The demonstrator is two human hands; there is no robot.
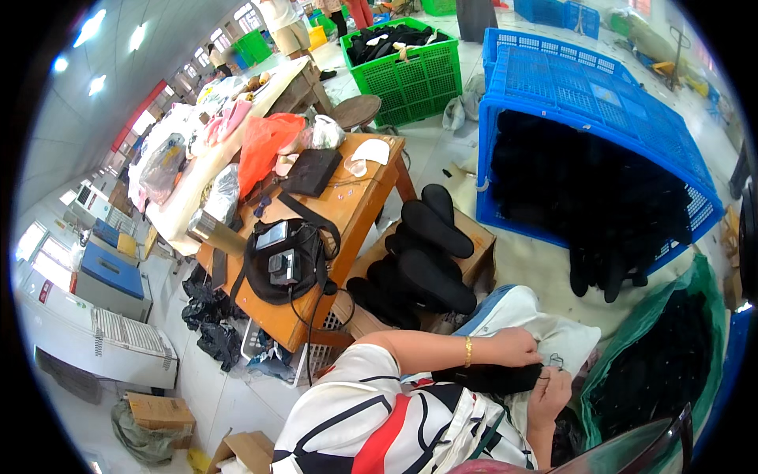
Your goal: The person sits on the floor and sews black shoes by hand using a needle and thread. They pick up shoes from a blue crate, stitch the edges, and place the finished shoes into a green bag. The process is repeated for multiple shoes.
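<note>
Translucent eyewear edge [624, 456] | black cloth [493, 378] | end between both hands [515, 347] [550, 393]

The fabric piece [493, 379] is just before the person's torso [395, 434], between the surface [351, 209] on the left and the open sack [712, 296] on the right, with padded pieces [422, 280] heaped on the carton [480, 245] farther forward. Beyond the sack, the tipped crate [584, 83] lies with a heap [584, 182] inside; the upright crate [407, 85] stands behind the surface, which bears the bag [263, 291] with a device [283, 267] on top.
</note>
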